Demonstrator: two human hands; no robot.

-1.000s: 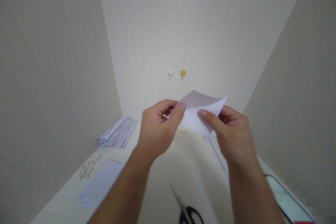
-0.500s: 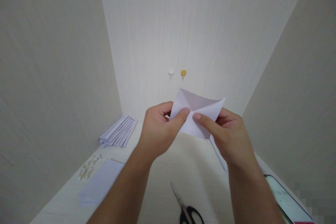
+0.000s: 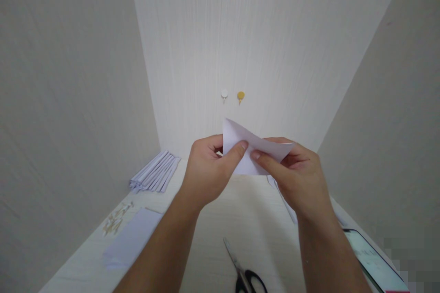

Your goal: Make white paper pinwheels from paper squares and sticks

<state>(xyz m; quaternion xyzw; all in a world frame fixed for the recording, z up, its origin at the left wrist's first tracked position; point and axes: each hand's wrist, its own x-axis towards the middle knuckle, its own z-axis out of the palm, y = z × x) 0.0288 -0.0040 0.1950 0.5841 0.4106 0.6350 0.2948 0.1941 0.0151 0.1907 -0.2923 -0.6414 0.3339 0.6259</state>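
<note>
A small sheet of white paper (image 3: 237,155) is held up above the table between both hands. My left hand (image 3: 213,167) pinches its left side, thumb on the near face and fingers behind. At the right side my right hand (image 3: 295,171) grips it the same way, its thumb close to the left one. The paper bends, with its upper left corner pointing up and its top edge sloping down to the right. Below the hands, scissors (image 3: 240,268) with black handles lie on the table.
Folded white paper strips (image 3: 156,171) are stacked at the back left. Nearer lie cotton swabs (image 3: 117,219) and a flat white paper piece (image 3: 134,240). More white paper (image 3: 287,203) is partly behind my right hand. A phone (image 3: 374,258) rests at right. Two hooks (image 3: 240,95) hang on the wall.
The paper has tilted and its top edge has folded closer, hiding the creased inner face seen before. My right fingers now show behind its upper edge. The scissors have stayed put.
</note>
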